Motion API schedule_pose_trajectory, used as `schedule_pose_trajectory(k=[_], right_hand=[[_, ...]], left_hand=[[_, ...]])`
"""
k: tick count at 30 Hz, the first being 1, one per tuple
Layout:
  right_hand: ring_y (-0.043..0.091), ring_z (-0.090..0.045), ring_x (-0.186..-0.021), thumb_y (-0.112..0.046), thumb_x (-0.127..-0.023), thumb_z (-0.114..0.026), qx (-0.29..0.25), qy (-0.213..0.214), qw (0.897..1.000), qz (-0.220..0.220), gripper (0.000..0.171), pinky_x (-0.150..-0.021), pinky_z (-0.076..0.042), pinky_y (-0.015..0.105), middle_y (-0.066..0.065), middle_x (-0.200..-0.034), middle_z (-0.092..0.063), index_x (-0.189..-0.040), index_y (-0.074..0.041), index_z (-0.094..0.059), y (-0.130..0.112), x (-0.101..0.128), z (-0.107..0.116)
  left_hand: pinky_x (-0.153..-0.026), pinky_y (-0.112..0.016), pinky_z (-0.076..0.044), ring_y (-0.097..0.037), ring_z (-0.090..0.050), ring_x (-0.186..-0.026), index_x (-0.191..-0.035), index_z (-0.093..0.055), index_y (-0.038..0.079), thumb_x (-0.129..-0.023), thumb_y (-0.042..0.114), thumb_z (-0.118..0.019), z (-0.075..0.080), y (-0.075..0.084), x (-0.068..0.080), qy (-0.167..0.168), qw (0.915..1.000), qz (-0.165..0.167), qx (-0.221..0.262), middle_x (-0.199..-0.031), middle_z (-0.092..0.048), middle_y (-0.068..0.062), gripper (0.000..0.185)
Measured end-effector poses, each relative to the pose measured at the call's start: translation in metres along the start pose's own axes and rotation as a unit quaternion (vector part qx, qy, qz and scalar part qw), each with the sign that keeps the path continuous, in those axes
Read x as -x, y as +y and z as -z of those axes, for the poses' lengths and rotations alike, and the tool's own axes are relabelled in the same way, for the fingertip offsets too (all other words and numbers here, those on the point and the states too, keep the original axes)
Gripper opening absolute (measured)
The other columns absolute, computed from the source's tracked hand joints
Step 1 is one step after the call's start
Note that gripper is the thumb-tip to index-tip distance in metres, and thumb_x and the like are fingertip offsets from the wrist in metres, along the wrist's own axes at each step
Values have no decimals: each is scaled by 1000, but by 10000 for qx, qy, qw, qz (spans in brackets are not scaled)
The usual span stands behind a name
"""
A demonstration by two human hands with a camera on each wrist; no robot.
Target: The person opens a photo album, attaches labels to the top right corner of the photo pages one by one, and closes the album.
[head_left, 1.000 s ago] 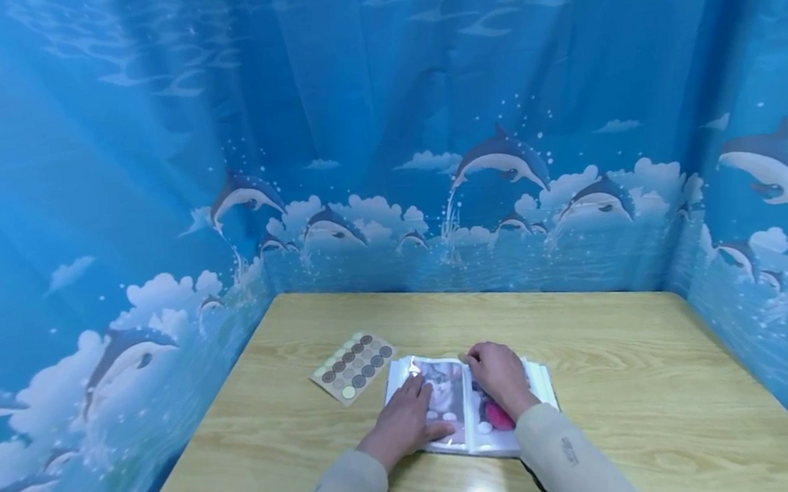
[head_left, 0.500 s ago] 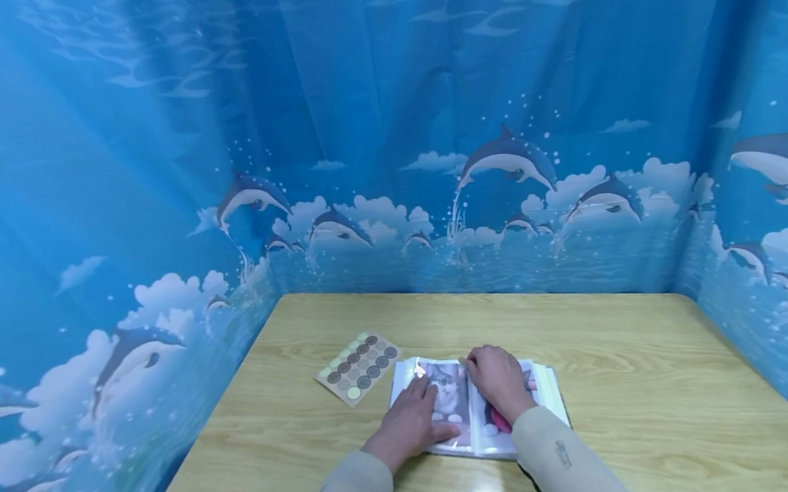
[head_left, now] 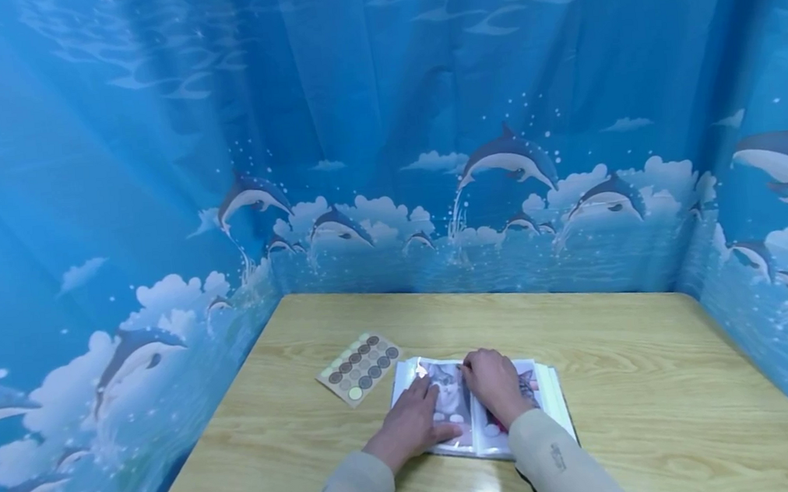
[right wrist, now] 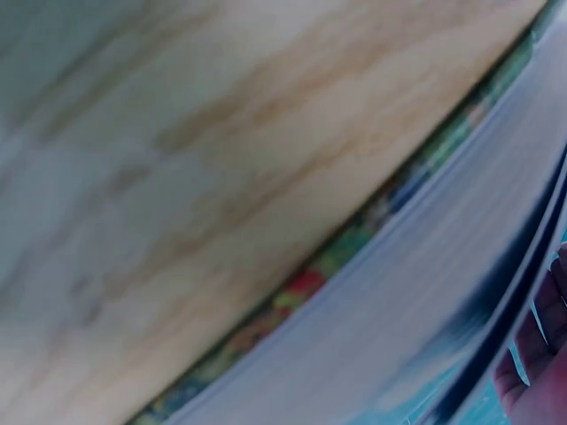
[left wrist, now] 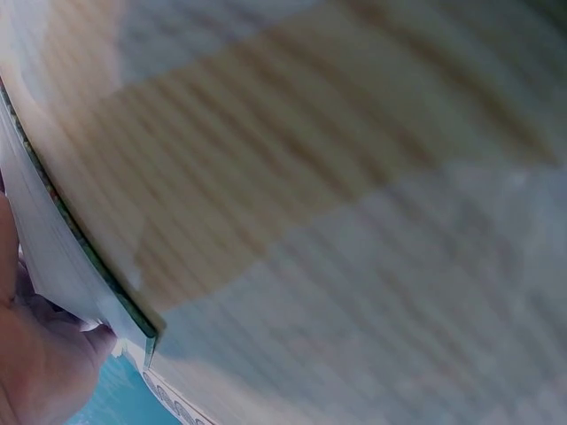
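Note:
A photo album (head_left: 552,396) lies spread on the table, with printed cat pictures under shiny sleeves on both pages. My left hand (head_left: 410,424) rests on the left page, fingers stretched forward. Bent over the upper part of the right page, my right hand (head_left: 493,382) has its fingertips at the fold near the top. Whether those fingertips pinch anything is hidden. In the right wrist view, part of the right hand (right wrist: 540,354) shows beyond the page edges. The left wrist view catches the left hand (left wrist: 44,354) beside the album's pages.
A sheet of round stickers (head_left: 358,368), in brown, grey and pale yellow-green, lies left of the album. Beneath everything is a wood-grain table (head_left: 629,358). Blue curtains (head_left: 383,122) printed with dolphins stand around its back and sides.
The right hand has shifted slightly left and toward me along the fold, uncovering more of the right page's picture. My left hand stays on the left page. The head view has turned slightly.

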State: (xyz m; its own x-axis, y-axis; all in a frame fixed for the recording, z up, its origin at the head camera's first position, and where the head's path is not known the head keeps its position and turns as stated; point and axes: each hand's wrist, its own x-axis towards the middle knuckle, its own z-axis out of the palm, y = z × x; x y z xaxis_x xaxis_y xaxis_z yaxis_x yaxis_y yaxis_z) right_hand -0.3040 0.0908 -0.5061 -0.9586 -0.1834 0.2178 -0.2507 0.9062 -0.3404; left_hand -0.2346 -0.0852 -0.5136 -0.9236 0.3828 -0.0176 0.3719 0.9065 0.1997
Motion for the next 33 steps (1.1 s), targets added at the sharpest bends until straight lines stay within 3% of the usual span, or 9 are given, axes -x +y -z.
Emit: schedule_pose_trajectory(k=[14, 22, 28, 33], right_hand=[[27, -64, -84, -18, -88, -73, 205, 113, 9986, 480, 10, -75, -55, 46, 4, -87, -65, -93, -11, -78, -2, 6, -7], [27, -62, -90, -20, -91, -70, 522, 146, 9933, 1021, 14, -77, -54, 45, 7, -97, -66, -98, -10, -77, -1, 11, -8], [29, -60, -103, -23, -96, -65, 783, -156, 9880, 1325, 26, -90, -51, 48, 11, -112, -66, -114, -6, -72, -1, 18, -5], [33, -53, -121, -39, -101, -55, 1085, -595, 9830, 1360, 43, -103, -42, 54, 11, -130, -60, -130, -8, -64, -1, 25, -3]], left_hand=[[-117, -43, -28, -33, -30, -144, -147, -43, 1, -87, 67, -57, -2, 0, 1, 51, 9999, -85, -52, -157, -31, -20, 90], [-117, -43, -28, -33, -30, -144, -148, -42, 1, -87, 68, -56, -1, 0, 0, 5, 10000, -31, -63, -157, -31, -20, 92], [-117, -44, -28, -34, -30, -144, -147, -43, 0, -87, 67, -56, -1, 0, 0, 27, 10000, -58, -36, -157, -31, -21, 91], [-117, -44, -28, -34, -30, -144, -147, -43, 1, -87, 67, -57, -1, -1, 2, 48, 10000, -40, 10, -157, -31, -20, 90]])
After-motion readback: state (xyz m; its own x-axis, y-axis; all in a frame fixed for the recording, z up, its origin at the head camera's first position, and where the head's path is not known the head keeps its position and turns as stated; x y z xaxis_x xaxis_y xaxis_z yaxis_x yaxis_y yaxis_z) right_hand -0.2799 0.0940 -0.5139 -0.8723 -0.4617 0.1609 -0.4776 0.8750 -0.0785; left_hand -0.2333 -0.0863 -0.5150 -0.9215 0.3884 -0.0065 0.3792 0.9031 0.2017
